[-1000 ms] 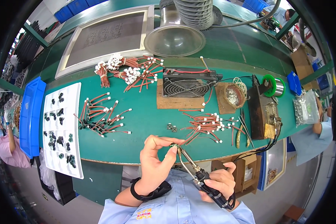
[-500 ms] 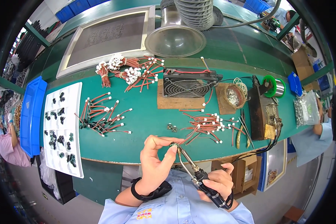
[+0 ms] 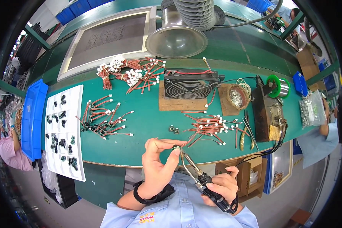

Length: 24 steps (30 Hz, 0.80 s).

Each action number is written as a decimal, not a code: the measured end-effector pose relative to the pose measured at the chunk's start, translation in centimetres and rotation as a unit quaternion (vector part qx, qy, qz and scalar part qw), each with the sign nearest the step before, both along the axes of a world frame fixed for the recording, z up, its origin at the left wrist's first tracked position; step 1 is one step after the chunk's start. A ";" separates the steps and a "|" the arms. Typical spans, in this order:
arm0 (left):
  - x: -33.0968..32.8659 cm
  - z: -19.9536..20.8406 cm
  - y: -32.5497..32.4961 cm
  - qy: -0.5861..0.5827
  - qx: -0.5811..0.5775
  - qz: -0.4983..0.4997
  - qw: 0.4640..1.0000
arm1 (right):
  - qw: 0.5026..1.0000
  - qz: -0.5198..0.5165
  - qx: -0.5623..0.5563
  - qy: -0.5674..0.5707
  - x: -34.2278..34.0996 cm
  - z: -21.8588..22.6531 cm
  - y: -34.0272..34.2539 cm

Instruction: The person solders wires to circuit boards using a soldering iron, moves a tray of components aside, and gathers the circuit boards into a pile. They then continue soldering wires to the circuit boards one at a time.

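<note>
Between the thumb and fingers of my left hand [image 3: 155,161] is a small circuit board [image 3: 176,147], largely covered by the fingertips. A red wire lead [image 3: 186,143] reaches the board from the right. My right hand [image 3: 225,185] grips a soldering iron [image 3: 191,163] with a thin solder-feed tube along it. The iron's tip meets or nearly meets the board's edge; which one I cannot tell. Just beyond my hands lie small loose boards [image 3: 173,130] and a spread of red-and-black leads with white connectors [image 3: 209,128].
Wired boards [image 3: 102,127] lie left, beside a white tray [image 3: 76,108] and blue bin [image 3: 30,121]. A fan [image 3: 189,85], solder pot [image 3: 236,98], tweezers [image 3: 250,133], soldering station [image 3: 263,117] and solder spool [image 3: 280,86] stand beyond. Bundled leads [image 3: 121,72] lie farther back. Other people sit at both sides.
The whole view has shifted slightly. My hands, the board and the soldering iron keep nearly the same pose.
</note>
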<state>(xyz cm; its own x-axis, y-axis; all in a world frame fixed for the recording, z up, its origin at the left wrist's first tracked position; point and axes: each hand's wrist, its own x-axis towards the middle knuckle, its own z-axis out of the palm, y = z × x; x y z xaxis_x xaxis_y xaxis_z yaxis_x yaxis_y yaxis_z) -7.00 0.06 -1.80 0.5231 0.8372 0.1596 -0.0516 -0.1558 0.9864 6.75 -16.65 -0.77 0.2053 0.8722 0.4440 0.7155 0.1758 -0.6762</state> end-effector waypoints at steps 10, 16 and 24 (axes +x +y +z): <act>0.2 0.1 0.1 0.025 0.052 0.039 0.998 | 1.000 -0.008 0.020 -0.001 0.7 0.1 0.0; -0.1 1.5 0.6 -0.110 -0.247 -0.018 0.963 | 0.960 -0.226 0.117 0.114 3.2 -3.1 1.9; -0.5 1.6 1.1 -0.144 -0.323 -0.057 0.934 | 0.926 -0.341 0.059 0.153 5.6 -3.7 4.5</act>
